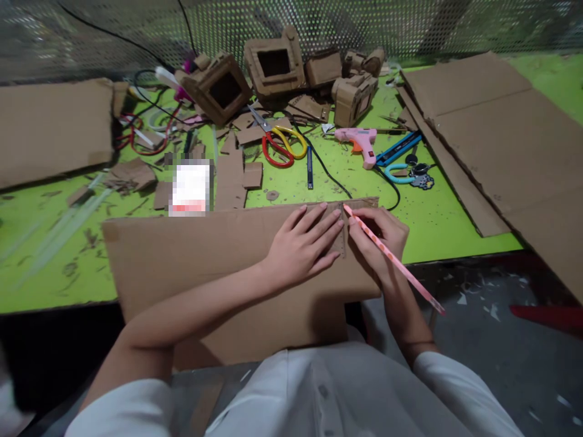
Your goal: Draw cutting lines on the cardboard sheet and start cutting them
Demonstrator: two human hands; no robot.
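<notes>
A brown cardboard sheet (191, 255) lies over the near edge of the green table (437, 224). My left hand (303, 246) rests flat on it, fingers stretched out, pressing on what looks like a clear ruler (342, 233) at the fingertips. My right hand (380, 240) is closed around a pink pencil (401, 267), whose tip touches the cardboard near the sheet's far right corner, right beside my left fingertips.
Behind lie red-and-yellow scissors (282, 145), a pink glue gun (359, 142), a blue cutter (398, 149), cables, cardboard scraps and several small cardboard models (273, 67). Big cardboard sheets sit at left (50, 127) and right (501, 133). A mesh screen stands at the back.
</notes>
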